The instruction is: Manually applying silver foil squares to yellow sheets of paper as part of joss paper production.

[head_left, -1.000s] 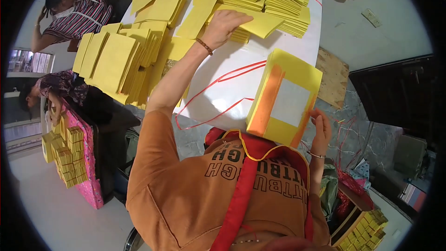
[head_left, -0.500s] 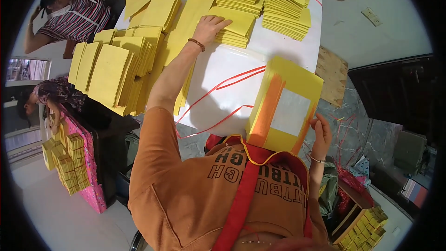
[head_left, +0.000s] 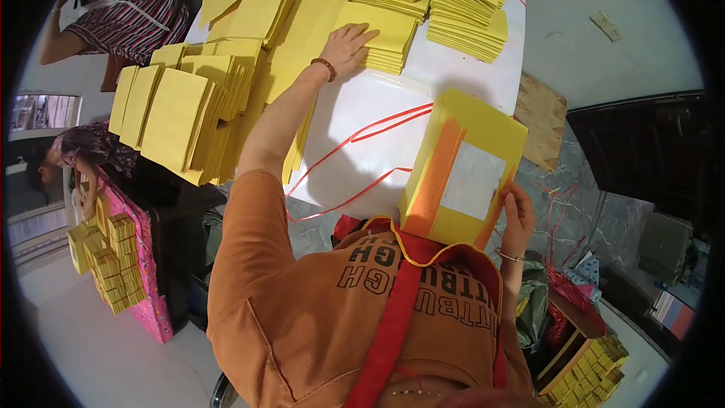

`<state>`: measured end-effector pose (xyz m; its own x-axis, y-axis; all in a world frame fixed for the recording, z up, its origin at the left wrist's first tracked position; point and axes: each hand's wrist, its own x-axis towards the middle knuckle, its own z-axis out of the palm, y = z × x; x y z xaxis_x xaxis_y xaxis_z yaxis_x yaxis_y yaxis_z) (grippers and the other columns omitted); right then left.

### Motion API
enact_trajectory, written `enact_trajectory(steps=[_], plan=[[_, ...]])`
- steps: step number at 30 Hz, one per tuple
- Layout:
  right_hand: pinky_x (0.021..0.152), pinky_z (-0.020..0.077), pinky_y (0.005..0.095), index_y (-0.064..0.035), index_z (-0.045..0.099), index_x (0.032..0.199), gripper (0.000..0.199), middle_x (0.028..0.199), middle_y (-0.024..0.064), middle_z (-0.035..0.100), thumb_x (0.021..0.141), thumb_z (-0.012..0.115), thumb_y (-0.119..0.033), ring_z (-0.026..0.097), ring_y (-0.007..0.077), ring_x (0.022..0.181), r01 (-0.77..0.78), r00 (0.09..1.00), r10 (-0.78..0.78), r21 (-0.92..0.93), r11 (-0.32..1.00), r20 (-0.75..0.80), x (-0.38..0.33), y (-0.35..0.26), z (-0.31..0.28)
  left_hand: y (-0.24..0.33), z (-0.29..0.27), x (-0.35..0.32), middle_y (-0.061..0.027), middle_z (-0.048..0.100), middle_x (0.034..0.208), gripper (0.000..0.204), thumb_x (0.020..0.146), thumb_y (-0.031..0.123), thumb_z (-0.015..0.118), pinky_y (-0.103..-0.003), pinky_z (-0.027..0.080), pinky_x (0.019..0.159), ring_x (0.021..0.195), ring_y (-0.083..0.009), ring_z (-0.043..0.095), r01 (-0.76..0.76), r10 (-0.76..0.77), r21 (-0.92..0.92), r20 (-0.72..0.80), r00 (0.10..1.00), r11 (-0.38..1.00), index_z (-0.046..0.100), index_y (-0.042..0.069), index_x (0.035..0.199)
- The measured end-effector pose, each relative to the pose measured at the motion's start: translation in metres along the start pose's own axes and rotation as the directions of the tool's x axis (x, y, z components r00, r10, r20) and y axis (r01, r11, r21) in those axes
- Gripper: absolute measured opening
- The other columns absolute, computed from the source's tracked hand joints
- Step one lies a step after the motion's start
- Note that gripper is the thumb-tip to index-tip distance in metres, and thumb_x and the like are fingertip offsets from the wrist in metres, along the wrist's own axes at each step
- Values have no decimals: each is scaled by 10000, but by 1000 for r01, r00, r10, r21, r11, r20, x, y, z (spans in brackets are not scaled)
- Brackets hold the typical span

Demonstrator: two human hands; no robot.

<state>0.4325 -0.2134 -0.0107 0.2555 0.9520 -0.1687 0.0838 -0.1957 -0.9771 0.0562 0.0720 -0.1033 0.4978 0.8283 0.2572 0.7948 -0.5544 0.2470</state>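
My left hand [head_left: 349, 48] lies with fingers stretched out on a low stack of plain yellow paper [head_left: 393, 26] on the white table. Close to my chest, at the table's near edge, a thick stack of yellow joss paper [head_left: 495, 130] shows an orange band and a silvery-white rectangle on top. My right hand [head_left: 518, 219] has its fingers together and curled at that stack's right edge; the thumb's contact is not clear. From the stack's left side, a red plastic ribbon [head_left: 332, 149] loops across the white tabletop [head_left: 362, 102].
Tall yellow paper stacks [head_left: 468, 0] stand at the back, with more upright bundles [head_left: 175, 117] at left. Two other people are at the left, one by a pink-covered table [head_left: 155, 310] with yellow bundles. A wooden board [head_left: 540, 121] and red ribbon scraps [head_left: 566, 295] lie at right.
My left hand has shifted slightly, its fingers lying flatter on the low stack. My right fingers have moved a little left against the thick stack's edge. The person at far left has leaned slightly.
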Motion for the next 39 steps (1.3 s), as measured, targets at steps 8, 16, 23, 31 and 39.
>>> enact_trajectory(steps=[8,16,23,31,39], plan=[[793,429,241,4,556,1151,269,1054,52,583,914,524,-119,534,108,935,41,999,-41,-49,998,12,3,4,1,11,-3,-8,-152,288,1408,691,800,386,578,-456,220,1054,1292,-324,267,-24,-6,250,121,993,968,287,141,1378],[827,438,257,23,552,1144,264,1072,64,585,916,515,-105,547,122,950,74,997,-74,-25,997,7,3,10,0,17,-27,-23,-169,209,1444,905,718,348,671,-502,206,1042,1306,-333,249,136,-134,195,-22,991,971,147,133,1424],[842,443,262,33,539,1141,267,1098,85,584,920,511,-114,554,132,968,98,994,-100,36,994,40,8,12,2,-7,1,-73,-256,206,1414,885,748,283,603,-511,242,995,1263,-383,287,650,-648,13,-82,758,759,71,99,1430],[854,442,268,26,539,1135,258,1101,97,590,922,509,-117,557,140,970,103,994,-103,-5,995,19,7,9,7,-2,-11,-64,-191,557,1067,540,843,259,504,-513,426,755,984,-340,538,593,-611,244,-1,792,768,300,125,1324],[839,443,261,20,545,1130,252,1097,91,593,918,515,-113,559,132,959,81,997,-81,16,997,3,7,11,7,-28,-20,-62,-156,642,899,276,835,206,486,-446,494,697,858,-334,612,593,-605,199,-5,796,780,504,140,1102]])
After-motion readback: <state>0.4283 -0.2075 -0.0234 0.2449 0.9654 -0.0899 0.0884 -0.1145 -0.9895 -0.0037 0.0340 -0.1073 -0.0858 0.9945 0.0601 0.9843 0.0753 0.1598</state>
